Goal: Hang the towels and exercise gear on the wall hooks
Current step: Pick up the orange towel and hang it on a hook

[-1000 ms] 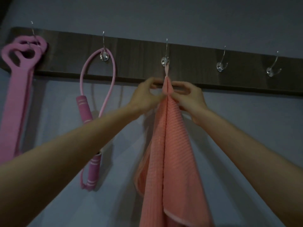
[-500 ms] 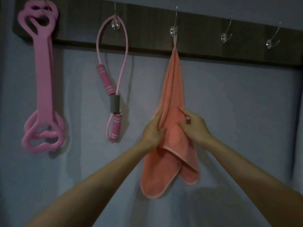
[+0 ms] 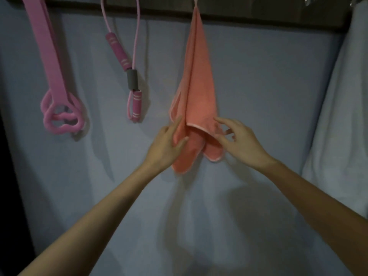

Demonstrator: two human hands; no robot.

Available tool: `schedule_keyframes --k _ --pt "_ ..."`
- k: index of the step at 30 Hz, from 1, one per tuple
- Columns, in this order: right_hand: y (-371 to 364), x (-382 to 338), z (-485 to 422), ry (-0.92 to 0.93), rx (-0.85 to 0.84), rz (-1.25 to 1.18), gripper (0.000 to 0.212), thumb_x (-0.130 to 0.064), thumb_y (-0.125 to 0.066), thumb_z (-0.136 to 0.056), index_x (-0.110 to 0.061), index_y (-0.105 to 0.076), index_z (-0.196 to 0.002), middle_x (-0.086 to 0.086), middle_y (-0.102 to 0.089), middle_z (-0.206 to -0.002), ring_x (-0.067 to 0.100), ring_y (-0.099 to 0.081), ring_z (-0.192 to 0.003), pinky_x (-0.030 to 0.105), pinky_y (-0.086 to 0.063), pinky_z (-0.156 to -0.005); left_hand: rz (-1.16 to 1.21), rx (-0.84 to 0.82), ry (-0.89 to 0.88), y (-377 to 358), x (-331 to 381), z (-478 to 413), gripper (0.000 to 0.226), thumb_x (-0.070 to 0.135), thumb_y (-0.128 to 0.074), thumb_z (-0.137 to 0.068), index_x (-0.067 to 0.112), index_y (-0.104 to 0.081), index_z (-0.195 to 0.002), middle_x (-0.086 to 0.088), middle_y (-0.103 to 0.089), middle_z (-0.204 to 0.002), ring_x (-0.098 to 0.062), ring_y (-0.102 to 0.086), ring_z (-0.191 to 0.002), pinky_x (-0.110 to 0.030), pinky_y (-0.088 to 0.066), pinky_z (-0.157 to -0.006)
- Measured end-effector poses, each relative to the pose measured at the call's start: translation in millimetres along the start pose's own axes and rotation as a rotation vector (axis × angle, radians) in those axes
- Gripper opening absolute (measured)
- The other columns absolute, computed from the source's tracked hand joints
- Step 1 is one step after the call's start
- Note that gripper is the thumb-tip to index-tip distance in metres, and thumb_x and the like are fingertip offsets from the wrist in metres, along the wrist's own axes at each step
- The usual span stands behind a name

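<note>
An orange towel (image 3: 197, 76) hangs by its loop from the dark wooden hook board (image 3: 258, 14) along the top edge. My left hand (image 3: 166, 144) rests fingers apart against the towel's lower left fold. My right hand (image 3: 237, 140) hovers with spread fingers at the lower right corner, fingertips brushing the cloth. A pink resistance band with heart-shaped grips (image 3: 57, 108) hangs at far left. A pink tube exerciser with foam handles (image 3: 131, 80) hangs between it and the towel.
The grey-blue wall (image 3: 268, 96) fills the view behind everything. A pale cloth or curtain (image 3: 342, 116) hangs along the right edge. Hooks are mostly cut off by the top of the frame.
My view has tilted down. Both hands slid from the hook down the towel to its bottom edge and opened, releasing the folds; the towel now hangs on its own.
</note>
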State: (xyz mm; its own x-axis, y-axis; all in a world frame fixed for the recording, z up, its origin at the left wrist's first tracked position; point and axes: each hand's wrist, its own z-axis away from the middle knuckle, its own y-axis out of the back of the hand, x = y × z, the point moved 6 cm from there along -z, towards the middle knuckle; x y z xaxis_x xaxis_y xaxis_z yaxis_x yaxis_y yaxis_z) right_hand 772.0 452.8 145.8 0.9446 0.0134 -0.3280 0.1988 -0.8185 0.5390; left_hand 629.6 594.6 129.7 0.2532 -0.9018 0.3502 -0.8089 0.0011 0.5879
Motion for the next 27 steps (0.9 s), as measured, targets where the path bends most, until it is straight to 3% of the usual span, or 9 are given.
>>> schedule_keyframes --k 5,11,15,22,27 --pt "5 -6 69 0.088 -0.040 -0.036 0.046 -0.017 -0.063 -0.085 -0.021 -0.054 -0.131 0.002 -0.059 -0.124 0.018 -0.061 -0.100 0.015 -0.038 -0.089 -0.201 -0.008 -0.061 5 34 69 0.059 0.051 -0.041 -0.091 0.035 -0.027 -0.146 -0.006 -0.054 -0.130 -0.027 -0.052 -0.115 -0.038 -0.045 -0.094" --pt "0 2 156 0.087 -0.176 -0.054 0.046 -0.025 -0.057 -0.089 -0.029 -0.048 -0.134 -0.008 -0.053 -0.131 0.015 -0.052 -0.114 0.037 -0.040 -0.103 -0.313 -0.003 0.002 -9 59 158 0.054 0.042 -0.049 -0.094 0.031 -0.034 -0.144 -0.005 -0.052 -0.135 -0.028 -0.052 -0.118 -0.040 -0.045 -0.092" --pt "-8 3 212 0.085 -0.238 -0.092 0.044 -0.030 -0.054 -0.087 -0.028 -0.051 -0.131 -0.006 -0.056 -0.130 0.019 -0.055 -0.112 0.043 -0.042 -0.099 -0.352 -0.054 0.098 -20 56 223 0.054 0.042 -0.047 -0.095 0.031 -0.031 -0.146 -0.005 -0.050 -0.138 -0.028 -0.050 -0.121 -0.041 -0.045 -0.094" --pt "-53 7 306 0.019 -0.408 -0.189 0.040 -0.024 -0.058 -0.090 -0.025 -0.053 -0.130 -0.004 -0.058 -0.125 0.018 -0.055 -0.110 0.031 -0.043 -0.096 -0.402 -0.165 0.227 -27 39 328 0.053 0.042 -0.046 -0.095 0.029 -0.033 -0.145 -0.006 -0.052 -0.135 -0.028 -0.052 -0.118 -0.039 -0.047 -0.090" --pt "-108 2 358 -0.068 -0.538 -0.236 0.040 -0.021 -0.059 -0.089 -0.023 -0.054 -0.129 0.002 -0.059 -0.123 0.024 -0.056 -0.110 0.036 -0.046 -0.093 -0.391 -0.226 0.345 -25 6 389 0.053 0.041 -0.047 -0.095 0.028 -0.033 -0.145 -0.007 -0.053 -0.134 -0.031 -0.053 -0.117 -0.041 -0.048 -0.088"
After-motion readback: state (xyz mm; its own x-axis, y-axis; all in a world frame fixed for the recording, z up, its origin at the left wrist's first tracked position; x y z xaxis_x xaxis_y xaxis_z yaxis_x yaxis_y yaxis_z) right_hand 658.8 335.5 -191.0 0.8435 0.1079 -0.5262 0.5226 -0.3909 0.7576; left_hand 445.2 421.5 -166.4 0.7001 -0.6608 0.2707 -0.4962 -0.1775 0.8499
